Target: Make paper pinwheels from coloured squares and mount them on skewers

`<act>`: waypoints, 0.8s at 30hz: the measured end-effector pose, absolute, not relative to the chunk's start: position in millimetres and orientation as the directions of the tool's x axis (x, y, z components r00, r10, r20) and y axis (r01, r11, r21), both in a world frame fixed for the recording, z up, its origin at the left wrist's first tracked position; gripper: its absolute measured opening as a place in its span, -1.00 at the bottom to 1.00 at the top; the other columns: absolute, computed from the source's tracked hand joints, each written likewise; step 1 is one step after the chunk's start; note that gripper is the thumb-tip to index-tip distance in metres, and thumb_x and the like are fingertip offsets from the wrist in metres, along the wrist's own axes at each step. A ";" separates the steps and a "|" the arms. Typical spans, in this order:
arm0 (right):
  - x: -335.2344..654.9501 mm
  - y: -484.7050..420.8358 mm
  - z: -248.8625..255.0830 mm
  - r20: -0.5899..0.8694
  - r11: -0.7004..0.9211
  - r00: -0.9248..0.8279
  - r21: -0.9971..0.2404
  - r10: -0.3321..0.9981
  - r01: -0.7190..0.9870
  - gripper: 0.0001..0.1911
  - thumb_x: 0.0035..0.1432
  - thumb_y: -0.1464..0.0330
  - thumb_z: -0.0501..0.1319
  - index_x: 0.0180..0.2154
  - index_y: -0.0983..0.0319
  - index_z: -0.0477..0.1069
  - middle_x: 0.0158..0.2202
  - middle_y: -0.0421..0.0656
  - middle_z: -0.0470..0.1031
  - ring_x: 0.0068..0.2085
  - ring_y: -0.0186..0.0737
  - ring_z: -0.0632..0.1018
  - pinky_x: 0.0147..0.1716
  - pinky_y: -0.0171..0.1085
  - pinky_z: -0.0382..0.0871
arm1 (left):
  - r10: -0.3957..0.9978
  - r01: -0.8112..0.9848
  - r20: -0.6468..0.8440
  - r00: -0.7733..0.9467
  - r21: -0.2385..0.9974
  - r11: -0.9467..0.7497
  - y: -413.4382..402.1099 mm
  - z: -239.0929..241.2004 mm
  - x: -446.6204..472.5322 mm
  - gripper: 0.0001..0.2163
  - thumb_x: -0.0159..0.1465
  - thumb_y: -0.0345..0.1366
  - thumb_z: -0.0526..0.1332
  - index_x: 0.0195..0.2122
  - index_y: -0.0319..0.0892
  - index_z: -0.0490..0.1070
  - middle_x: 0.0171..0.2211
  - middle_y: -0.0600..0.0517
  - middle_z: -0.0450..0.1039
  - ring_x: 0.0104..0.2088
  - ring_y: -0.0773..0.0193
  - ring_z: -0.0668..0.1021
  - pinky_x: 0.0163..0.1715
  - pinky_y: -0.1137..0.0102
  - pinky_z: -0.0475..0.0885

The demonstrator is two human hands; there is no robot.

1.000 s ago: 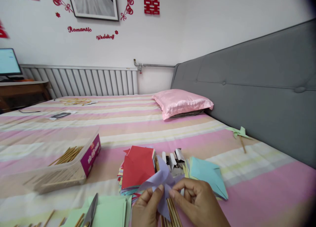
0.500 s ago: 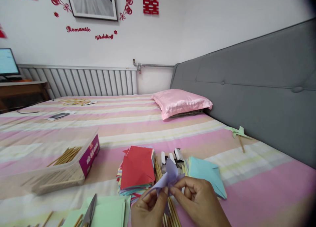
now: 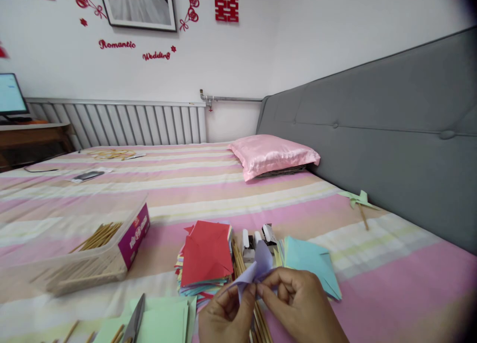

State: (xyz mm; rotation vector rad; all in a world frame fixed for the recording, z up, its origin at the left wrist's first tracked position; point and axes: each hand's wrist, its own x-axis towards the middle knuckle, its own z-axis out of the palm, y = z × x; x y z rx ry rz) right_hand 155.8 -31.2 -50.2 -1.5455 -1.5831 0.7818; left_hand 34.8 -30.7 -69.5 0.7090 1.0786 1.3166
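Observation:
A sheet of purple paper (image 3: 263, 257), curled into pinwheel-like folds, is pinched between both hands. My left hand (image 3: 228, 310) grips its left side with thumb and fingers. On the other side, my right hand (image 3: 296, 298) pinches the paper close to its middle; whatever lies under the fingertips is hidden. Thin wooden sticks (image 3: 262, 324) lie below and behind the hands. To the left rises a stack of coloured paper with a red sheet (image 3: 206, 253) on top. Light blue paper (image 3: 311, 261) rests just beyond my right hand.
A clear plastic box (image 3: 122, 253) of sticks stands at left. Scissors (image 3: 136, 318) lie on green paper (image 3: 167, 320) in front. Small white boxes (image 3: 269, 233) sit behind the hands. A green pinwheel (image 3: 359, 200) lies near the grey headboard (image 3: 372, 124); a pink pillow (image 3: 276, 154) is farther back.
The purple paper has shifted slightly to the right and its upper fold has turned a little. Both hands keep their pinch, with the thumbs almost touching.

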 end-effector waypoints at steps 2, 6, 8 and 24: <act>154.2 -31.0 -49.6 0.108 0.078 0.028 -0.847 0.994 0.525 -0.75 -0.06 0.31 0.12 -0.61 0.32 0.44 -0.75 -0.33 0.11 -0.68 -0.43 0.16 -0.66 -0.41 0.02 | 0.971 -0.400 -0.209 -0.117 0.905 0.147 -30.7 -69.1 35.4 -0.88 -0.22 -0.42 0.40 -0.59 -0.19 0.55 -0.61 0.04 0.57 -0.53 0.25 0.56 -0.45 0.50 0.43; 149.9 -32.3 -48.8 0.090 0.097 -0.038 -0.864 0.995 0.494 -0.75 -0.05 0.30 0.14 -0.59 0.31 0.48 -0.75 -0.32 0.13 -0.68 -0.44 0.16 -0.68 -0.42 0.00 | 0.967 -0.347 -0.200 -0.159 0.928 0.135 -30.2 -67.2 34.4 -0.88 -0.26 -0.47 0.38 -0.64 -0.22 0.49 -0.69 0.08 0.51 -0.58 0.30 0.51 -0.49 0.52 0.40; 150.4 -33.0 -48.6 0.087 0.118 -0.088 -0.878 0.992 0.463 -0.78 -0.05 0.30 0.16 -0.55 0.29 0.51 -0.75 -0.32 0.14 -0.68 -0.44 0.15 -0.69 -0.42 -0.02 | 0.960 -0.308 -0.200 -0.196 0.942 0.133 -29.5 -65.4 32.6 -0.89 -0.26 -0.43 0.37 -0.68 -0.23 0.45 -0.74 0.12 0.44 -0.62 0.32 0.47 -0.55 0.52 0.37; 196.9 3.4 -88.0 0.278 0.212 -0.005 -0.721 0.961 0.660 -0.65 0.10 0.38 -0.02 -0.08 0.24 0.35 -0.08 -0.01 0.41 -0.11 -0.10 0.45 -0.18 -0.15 0.35 | 0.838 -0.093 -0.177 -0.516 0.984 0.151 -26.7 -59.7 24.8 -0.90 -0.11 -0.28 0.24 -0.59 -0.20 0.43 -0.76 0.17 0.31 -0.69 0.39 0.28 -0.70 0.53 0.13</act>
